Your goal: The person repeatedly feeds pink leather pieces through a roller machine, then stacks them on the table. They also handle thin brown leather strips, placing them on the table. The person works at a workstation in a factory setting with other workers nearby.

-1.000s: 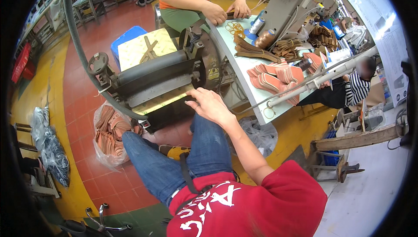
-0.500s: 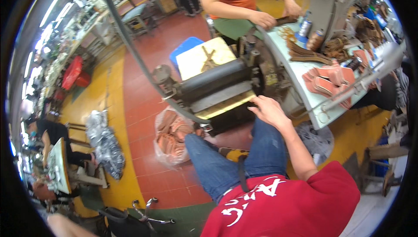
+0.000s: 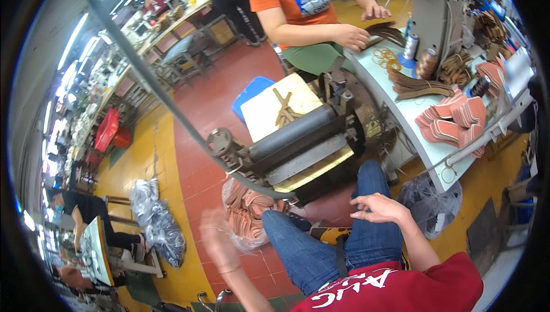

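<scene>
Running lower left to upper right: black roller (image 3: 294,134).

- Workshop, shown by a roller machine (image 3: 295,134).
- Right of the machine: table (image 3: 438,160) with thread spools (image 3: 425,64), stacked pieces (image 3: 450,117).
- Left of the machine: long workbench (image 3: 195,10).

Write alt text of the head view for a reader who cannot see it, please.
The person's right hand is over the right thigh; the blurred left hand is near a bag of pink pieces. Ahead is a roller machine, and beyond it a co-worker at a table handles brown strips.
</scene>
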Demonstrator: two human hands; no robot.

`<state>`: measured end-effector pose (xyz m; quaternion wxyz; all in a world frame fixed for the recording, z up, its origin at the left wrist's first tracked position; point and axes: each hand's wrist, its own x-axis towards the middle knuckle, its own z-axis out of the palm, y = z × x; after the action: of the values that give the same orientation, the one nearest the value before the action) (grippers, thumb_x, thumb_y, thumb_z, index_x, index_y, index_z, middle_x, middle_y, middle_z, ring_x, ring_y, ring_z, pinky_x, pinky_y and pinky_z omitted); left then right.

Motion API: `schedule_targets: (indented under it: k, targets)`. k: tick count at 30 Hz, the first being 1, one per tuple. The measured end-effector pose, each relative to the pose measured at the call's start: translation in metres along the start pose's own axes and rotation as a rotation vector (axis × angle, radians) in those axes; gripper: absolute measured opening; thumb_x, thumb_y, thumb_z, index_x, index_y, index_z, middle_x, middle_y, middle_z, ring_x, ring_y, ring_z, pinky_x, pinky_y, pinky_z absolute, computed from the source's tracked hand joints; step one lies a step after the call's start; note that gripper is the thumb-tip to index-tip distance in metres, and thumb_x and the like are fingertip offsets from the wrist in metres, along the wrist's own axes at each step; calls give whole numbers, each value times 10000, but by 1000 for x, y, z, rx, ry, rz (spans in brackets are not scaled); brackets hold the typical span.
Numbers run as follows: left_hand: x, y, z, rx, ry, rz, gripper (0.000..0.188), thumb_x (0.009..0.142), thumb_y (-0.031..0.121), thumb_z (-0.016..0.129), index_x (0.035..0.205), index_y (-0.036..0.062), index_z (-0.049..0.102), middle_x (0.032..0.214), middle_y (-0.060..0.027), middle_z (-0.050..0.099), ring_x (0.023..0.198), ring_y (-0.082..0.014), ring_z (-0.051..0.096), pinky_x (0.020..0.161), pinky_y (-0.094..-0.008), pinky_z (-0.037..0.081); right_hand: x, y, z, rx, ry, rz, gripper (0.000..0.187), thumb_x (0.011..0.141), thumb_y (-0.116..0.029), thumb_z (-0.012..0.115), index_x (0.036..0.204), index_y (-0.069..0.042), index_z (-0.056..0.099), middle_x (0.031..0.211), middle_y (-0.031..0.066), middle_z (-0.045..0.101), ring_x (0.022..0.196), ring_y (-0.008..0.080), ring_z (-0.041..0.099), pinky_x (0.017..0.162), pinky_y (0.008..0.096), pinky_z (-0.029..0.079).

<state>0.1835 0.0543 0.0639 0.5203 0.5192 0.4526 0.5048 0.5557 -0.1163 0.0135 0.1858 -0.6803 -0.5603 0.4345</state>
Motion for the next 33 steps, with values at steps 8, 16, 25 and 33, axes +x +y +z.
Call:
schedule_targets:
  k: [8,16,25,33]
  targets:
    - [-119,-208,56,1235,-386,-216,754,822,538,616,1426,132,417,1566,-206,177,1454,-418,81,1093,-683,89,56,-86,-96,155,32,-307,363,881,-186,692,1170,18,610,898,155,703,806,189,692,735,310,549]
    - [-100,-188,70,1224,-337,-304,556,763,453,683,1223,151,606,1528,-164,276,1441,-415,121,1088,-686,106,295,-156,-159,-69,120,-313,470,863,-288,675,1188,41,590,770,146,670,670,193,668,685,336,531]
    - [-89,-179,76,1286,-373,-369,483,751,447,686,1140,165,642,1532,-129,267,1447,-409,94,1089,-692,77,509,-23,-92,-779,-210,159,846,852,-558,592,1294,147,440,1232,310,548,1129,352,556,954,368,449]
    - [-79,-177,79,1291,-397,-431,427,770,431,662,1103,164,670,1535,-124,278,1446,-422,94,1069,-720,37,567,0,-52,-473,37,741,1282,789,-646,621,1437,54,-236,1533,297,133,1337,374,374,1128,417,292]
